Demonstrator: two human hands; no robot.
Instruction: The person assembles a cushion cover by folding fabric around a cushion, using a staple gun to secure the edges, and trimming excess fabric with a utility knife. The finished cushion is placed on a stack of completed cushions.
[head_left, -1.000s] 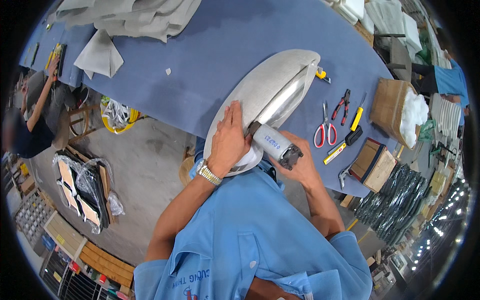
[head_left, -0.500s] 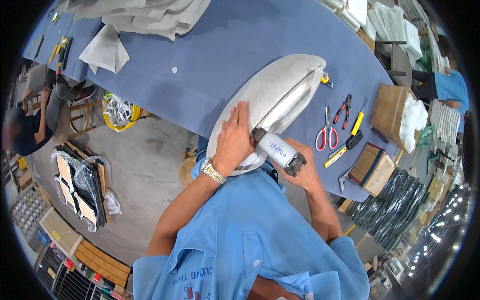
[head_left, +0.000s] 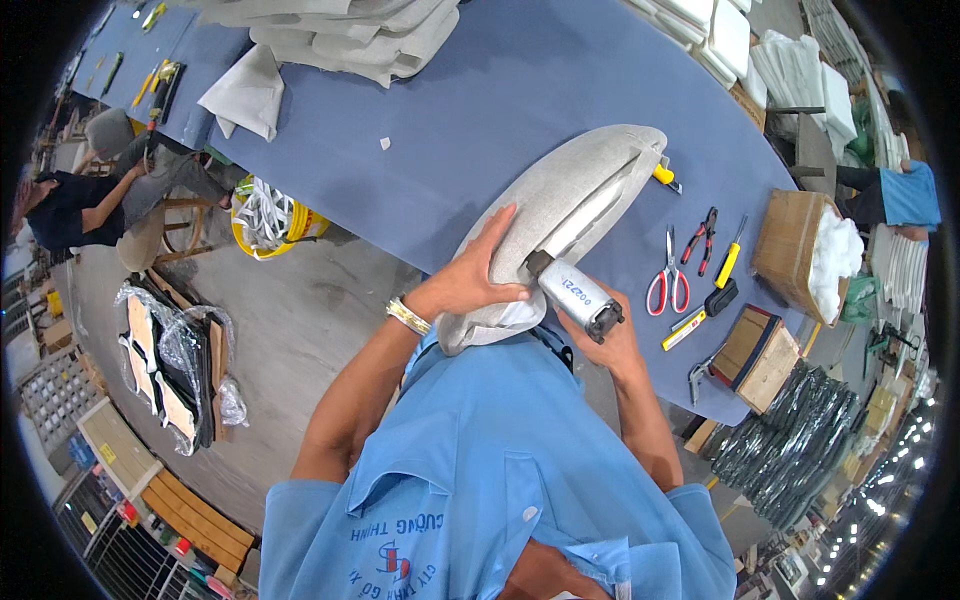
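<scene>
We are looking down on a long worktop point(head_left: 480, 90) covered in blue cloth, standing on a bare concrete floor point(head_left: 300, 320) in a workshop. Pale fabric pieces point(head_left: 340, 35) are lying piled at its far edge. Toward its right end, red-handled scissors point(head_left: 668, 280), small pliers point(head_left: 704, 236), a yellow-handled screwdriver point(head_left: 730, 258) and a yellow utility knife point(head_left: 686, 330) are lying side by side, just beside an open cardboard box of white stuffing point(head_left: 815, 250). Off the left end, another person in dark clothes point(head_left: 75, 205) is sitting. At the near edge, a long grey upholstered cushion panel point(head_left: 570, 200) is resting tilted, its lower end overhanging toward us. Our left hand point(head_left: 475, 280) is lying flat on its cloth, fingers spread and pressing down, a metal wristwatch point(head_left: 410, 316) showing on the wrist. Our right hand point(head_left: 605, 340) is wrapping its fingers tightly around a grey pneumatic stapler point(head_left: 575, 297), its nose touching the panel's pale inner strip. Both forearms are coming up from our blue shirt point(head_left: 500, 470).
</scene>
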